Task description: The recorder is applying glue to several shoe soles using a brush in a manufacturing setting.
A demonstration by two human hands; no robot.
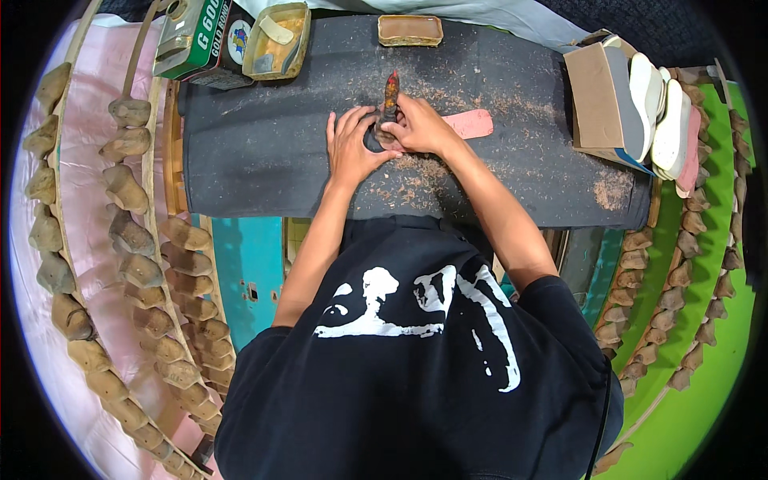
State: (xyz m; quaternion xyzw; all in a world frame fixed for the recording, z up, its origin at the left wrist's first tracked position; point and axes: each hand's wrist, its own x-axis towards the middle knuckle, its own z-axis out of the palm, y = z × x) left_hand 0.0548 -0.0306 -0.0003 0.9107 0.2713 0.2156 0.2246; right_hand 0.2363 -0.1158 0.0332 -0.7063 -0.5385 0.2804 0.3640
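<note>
Over the dark work surface, my right hand point(420, 126) is closed around a dark, slender tool point(391, 92) with a pointed, mottled red-and-yellow upper end. The tool stands roughly upright; its lower part is blurred and partly covered by my fingers. My left hand point(352, 148) lies to its left with fingers stretched out and thumb reaching toward the tool's base. What may lie under the two hands cannot be made out. A pink insole-shaped piece point(470, 124) sticks out from behind my right hand and wrist.
Brown shavings point(416, 178) litter the dark cloth-covered table point(256, 152). At the back stand a green-and-white can point(196, 40), a yellowish tub point(280, 40) and a shallow brown container point(410, 30). A cardboard box point(596, 104) of insoles is at right. Strung wooden shoe lasts point(132, 228) hang both sides.
</note>
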